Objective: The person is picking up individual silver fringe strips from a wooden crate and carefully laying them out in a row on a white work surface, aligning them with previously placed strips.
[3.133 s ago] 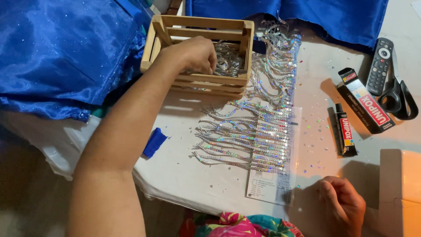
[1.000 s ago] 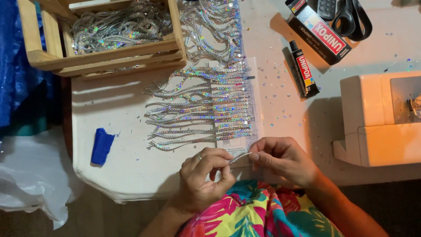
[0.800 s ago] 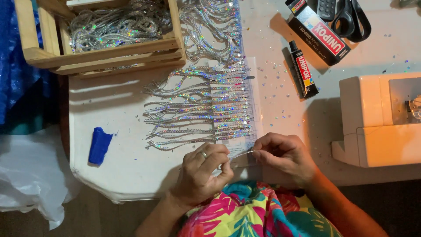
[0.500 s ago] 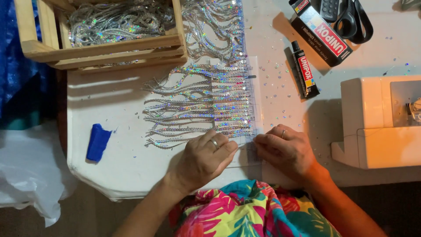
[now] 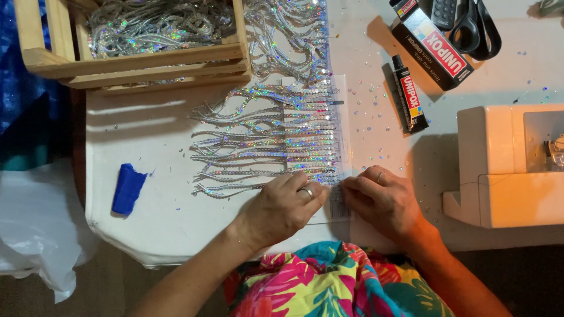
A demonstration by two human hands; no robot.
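Here the sequin fringe [image 5: 276, 138] lies flat mid-table, its lowest strand pressed under the left hand [image 5: 282, 208] and right hand [image 5: 382, 202], fingers flat, pinching nothing; bare table [image 5: 153, 147] opens leftward to the blue scrap [image 5: 128, 188], sewing machine [image 5: 505, 170] crowds the right

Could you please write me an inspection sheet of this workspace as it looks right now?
Surface: white table, sprinkled with loose sequins.
Job's things: row of silver sequin strands laid side by side over a clear strip; wooden crate holding more sequin trim.
Clutter: blue scrap, glue tube, glue box, black scissors, remote control.
Hands: left hand and right hand both press down at the nearest strand's end, fingertips close together; each wears a ring.
Cables: nothing seen.
Surroundings: cream sewing machine at right; blue fabric and white plastic sheet at left.
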